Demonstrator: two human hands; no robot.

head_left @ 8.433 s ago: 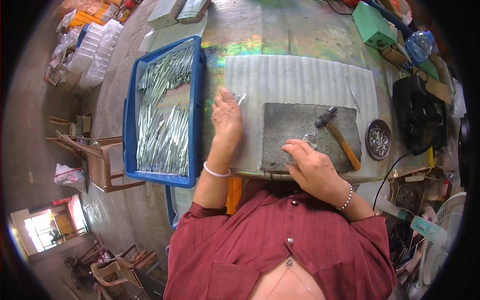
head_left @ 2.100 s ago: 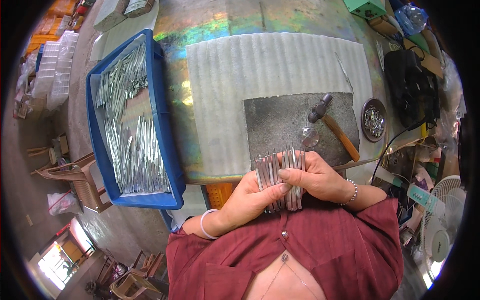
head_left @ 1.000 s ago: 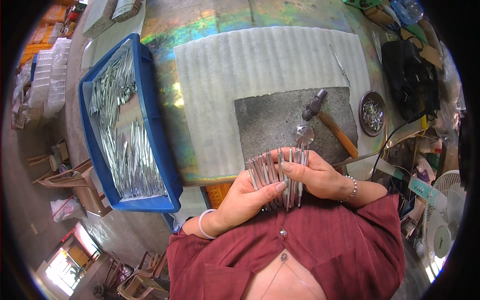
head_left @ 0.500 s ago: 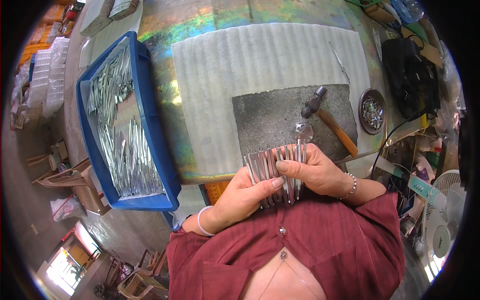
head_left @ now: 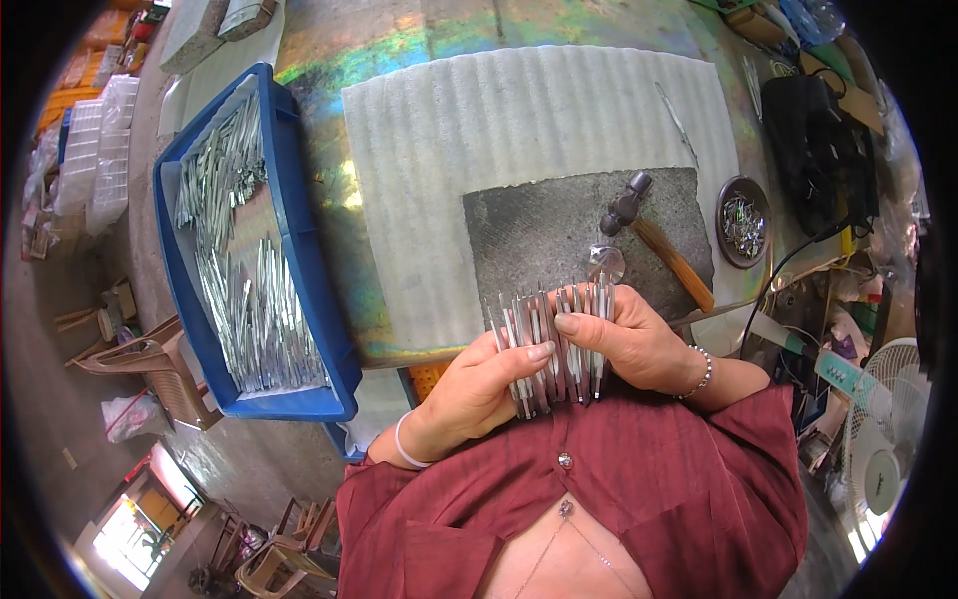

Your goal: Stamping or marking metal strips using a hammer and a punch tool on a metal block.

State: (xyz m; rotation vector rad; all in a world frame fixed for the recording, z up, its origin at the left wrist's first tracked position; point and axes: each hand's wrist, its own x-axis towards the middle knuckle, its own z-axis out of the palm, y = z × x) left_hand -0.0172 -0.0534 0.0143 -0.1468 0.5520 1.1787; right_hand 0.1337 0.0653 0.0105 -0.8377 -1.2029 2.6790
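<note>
Several slim silvery metal rods (head_left: pixel 542 324) stand fanned out side by side between my two hands, in front of my chest. My left hand (head_left: pixel 487 379) is closed round the left part of the bunch, its thumb lying across the rods. The right part is gripped by my right hand (head_left: pixel 626 337), with the thumb pressed on the front. My fingers behind the rods are mostly hidden. Just beyond my right hand lies a small round clear piece (head_left: pixel 606 262) on a dark grey slab (head_left: pixel 539 225). A hammer (head_left: pixel 659 245) with a wooden handle rests on the slab too.
On the left stands a blue tray (head_left: pixel 302 230) holding many similar rods. White foam sheet (head_left: pixel 429 120) covers the table under the slab. To the right are a round bowl (head_left: pixel 743 222) of small shiny parts, a black bag-like object (head_left: pixel 813 150) and a fan (head_left: pixel 883 439).
The rods have shifted slightly between my hands and spread differently. My left thumb has slid a little up and left across them. The hammer and tray have stayed put.
</note>
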